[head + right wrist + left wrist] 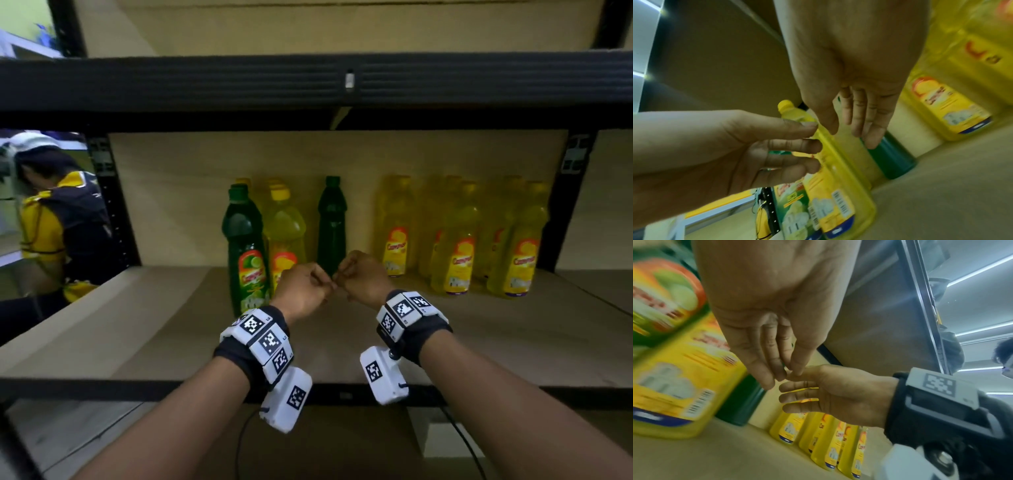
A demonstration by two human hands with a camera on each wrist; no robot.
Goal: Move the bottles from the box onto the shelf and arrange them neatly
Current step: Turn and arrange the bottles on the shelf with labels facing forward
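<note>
**Bottles on the shelf, hands meeting at its front**

Shelf (137, 325) board, pale and wide, runs between black uprights under a dark upper beam (205, 85). Its whole left part, from the left edge to the middle, is bare, and so is a broad strip along the front edge. Another bare strip lies at the far right edge.

Yellow bottles (457, 240) make up the biggest group: at least five stand upright toward the back right corner, in two staggered rows close together. The rear ones are half hidden, so I cannot be sure of the count.

Near the middle of the back edge is a second cluster. One green bottle (245, 246) with a lime label stands in front, and one yellow bottle (286, 233) is just beside it on the right. Caps of at least two more show behind them.

One dark green bottle (331, 222) stands alone between the two groups, with a gap on each side.

Two hands hover over the middle of the shelf, in front of the lone green bottle. The left hand (301, 291) and right hand (364, 277) have loosely bent fingers. Their fingertips touch each other, with nothing visibly held and no bottle touched.

One other person (58, 219) stands beyond the left upright.
</note>
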